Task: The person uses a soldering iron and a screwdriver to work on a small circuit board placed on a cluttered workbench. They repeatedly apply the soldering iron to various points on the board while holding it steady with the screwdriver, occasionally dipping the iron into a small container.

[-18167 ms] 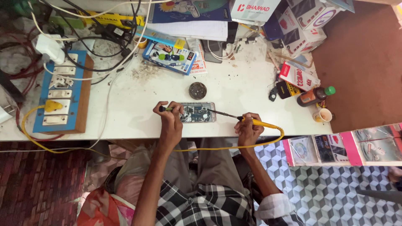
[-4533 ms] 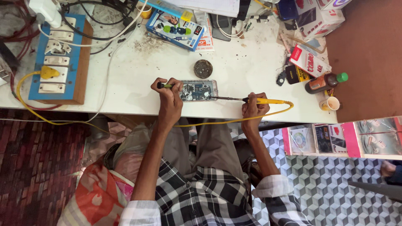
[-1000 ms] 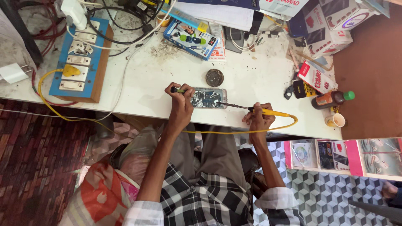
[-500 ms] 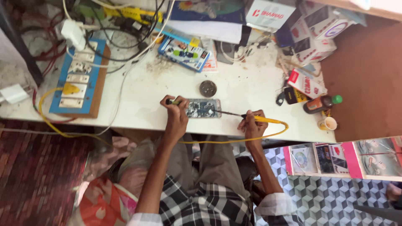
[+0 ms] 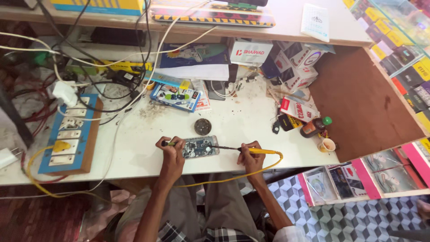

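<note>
small opened phone (image 5: 200,147) with bare circuit board, flat near the front edge of the white bench (image 5: 134,148); light, rigid, probably fragile, best steadied by its edges. left hand (image 5: 171,154) clenched on a thin green-tipped tool at its left end; right hand (image 5: 251,157) gripping the yellow soldering iron (image 5: 251,151), dark tip touching the board's right side
</note>
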